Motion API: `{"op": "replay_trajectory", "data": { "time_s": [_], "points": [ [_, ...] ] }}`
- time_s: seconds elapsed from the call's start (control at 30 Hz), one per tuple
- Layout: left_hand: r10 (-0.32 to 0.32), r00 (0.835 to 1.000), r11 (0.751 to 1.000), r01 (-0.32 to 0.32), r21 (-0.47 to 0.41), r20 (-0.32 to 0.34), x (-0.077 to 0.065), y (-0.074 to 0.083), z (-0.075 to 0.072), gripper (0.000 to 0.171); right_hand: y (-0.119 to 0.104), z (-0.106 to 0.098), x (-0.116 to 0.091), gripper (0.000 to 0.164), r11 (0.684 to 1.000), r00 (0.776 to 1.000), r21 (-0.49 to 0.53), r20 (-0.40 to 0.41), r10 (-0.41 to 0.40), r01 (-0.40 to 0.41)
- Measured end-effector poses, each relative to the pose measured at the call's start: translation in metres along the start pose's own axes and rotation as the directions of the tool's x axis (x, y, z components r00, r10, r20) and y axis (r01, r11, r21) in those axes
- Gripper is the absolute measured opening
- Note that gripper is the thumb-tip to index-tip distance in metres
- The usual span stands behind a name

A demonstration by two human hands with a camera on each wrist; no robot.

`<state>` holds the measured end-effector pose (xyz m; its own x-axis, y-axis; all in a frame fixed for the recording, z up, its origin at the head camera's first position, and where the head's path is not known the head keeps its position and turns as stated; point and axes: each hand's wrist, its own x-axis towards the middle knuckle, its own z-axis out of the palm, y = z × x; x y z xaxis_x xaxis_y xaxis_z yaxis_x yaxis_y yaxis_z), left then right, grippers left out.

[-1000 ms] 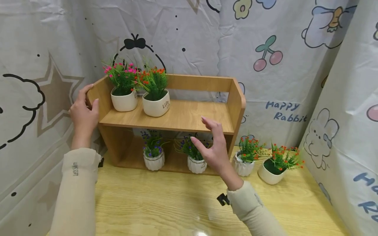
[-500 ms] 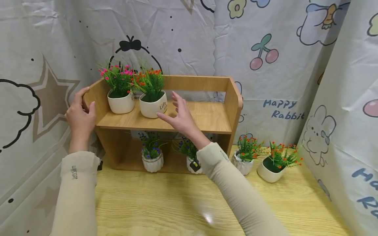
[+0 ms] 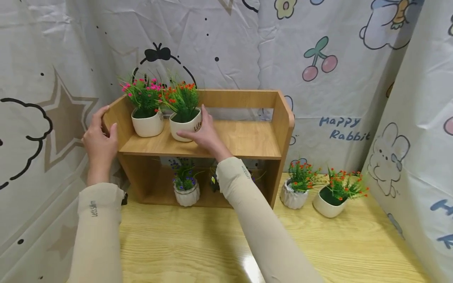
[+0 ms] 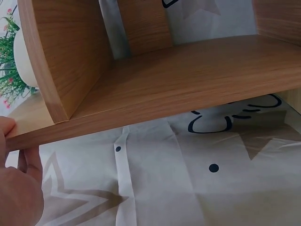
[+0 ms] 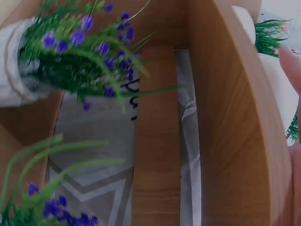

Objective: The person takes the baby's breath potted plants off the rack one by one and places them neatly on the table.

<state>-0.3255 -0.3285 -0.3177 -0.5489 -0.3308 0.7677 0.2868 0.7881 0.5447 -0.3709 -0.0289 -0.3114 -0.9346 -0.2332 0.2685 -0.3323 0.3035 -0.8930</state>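
My left hand (image 3: 100,141) grips the left side panel of a two-tier wooden shelf (image 3: 244,137), with thumb and fingers on either side of its edge. In the left wrist view those fingers (image 4: 33,162) lie around the board's edge. On the upper tier, my right hand (image 3: 207,133) holds a white pot of orange-red artificial flowers (image 3: 177,127), thumb across the front and fingers along the right side. The pot stands upright on the board. A white pot with pink flowers (image 3: 146,125) sits just left of it. The right wrist view shows only part of the hand beside a white pot (image 5: 277,89).
On the lower tier stands a ribbed pot of purple flowers (image 3: 186,194); a second purple plant (image 5: 66,212) is mostly hidden behind my right forearm in the head view. Two orange-flowered pots, one ribbed (image 3: 294,196) and one smooth (image 3: 329,204), stand right of the shelf. Printed curtains (image 3: 240,47) enclose the table.
My right hand has moved left from over the shelf's right half to the orange-red flower pot and taken hold of it. The left hand stays on the side panel.
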Motion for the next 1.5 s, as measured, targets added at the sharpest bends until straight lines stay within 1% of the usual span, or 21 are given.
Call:
{"op": "replay_trajectory", "data": {
  "time_s": [0.07, 0.17, 0.3, 0.47, 0.7, 0.9, 1.07, 1.2, 1.4, 1.5],
  "points": [
    [-0.008, 1.000, 1.000, 0.008, -0.005, 0.009, 0.000, 0.001, 0.000, 0.047, 0.000, 0.001, 0.002, 0.129, 1.000, 1.000, -0.021, -0.001, 0.019, -0.019],
    [-0.017, 1.000, 1.000, 0.017, -0.009, 0.011, 0.000, 0.003, 0.001, 0.047, 0.001, 0.001, 0.004, 0.126, 0.999, 0.999, -0.030, -0.021, 0.031, -0.032],
    [-0.025, 1.000, 1.000, 0.025, -0.006, 0.004, 0.001, 0.005, 0.001, 0.046, 0.002, 0.000, 0.004, 0.117, 0.999, 0.999, -0.039, -0.045, 0.022, -0.024],
    [-0.036, 0.999, 0.999, 0.036, -0.004, 0.005, -0.001, 0.004, 0.000, 0.047, 0.004, 0.001, 0.002, 0.109, 0.999, 0.999, -0.030, -0.044, 0.012, -0.013],
    [-0.033, 0.999, 0.999, 0.033, -0.012, 0.004, -0.002, 0.004, 0.000, 0.047, 0.003, 0.000, 0.001, 0.112, 1.000, 0.999, 0.006, -0.036, 0.028, -0.028],
    [-0.046, 0.999, 0.999, 0.046, -0.011, 0.006, -0.002, 0.004, 0.000, 0.047, 0.004, 0.000, 0.002, 0.111, 0.999, 0.999, 0.020, -0.031, 0.033, -0.032],
    [-0.046, 0.999, 0.999, 0.046, -0.002, 0.004, -0.001, 0.004, 0.000, 0.047, 0.004, 0.000, 0.001, 0.110, 0.998, 0.998, 0.033, -0.043, 0.050, -0.048],
    [-0.040, 0.999, 0.999, 0.040, -0.002, 0.003, -0.001, 0.004, 0.001, 0.047, 0.003, 0.000, -0.001, 0.108, 0.998, 0.998, 0.044, -0.059, 0.038, -0.036],
    [-0.053, 0.999, 0.999, 0.053, -0.004, 0.001, -0.002, 0.003, 0.002, 0.047, 0.002, -0.003, -0.006, 0.107, 0.999, 0.997, -0.022, -0.059, 0.039, -0.041],
    [-0.052, 0.999, 0.999, 0.052, -0.006, -0.004, -0.002, 0.003, 0.002, 0.047, 0.002, -0.004, -0.009, 0.108, 0.999, 0.998, -0.030, -0.059, 0.030, -0.031]
  ]
}}
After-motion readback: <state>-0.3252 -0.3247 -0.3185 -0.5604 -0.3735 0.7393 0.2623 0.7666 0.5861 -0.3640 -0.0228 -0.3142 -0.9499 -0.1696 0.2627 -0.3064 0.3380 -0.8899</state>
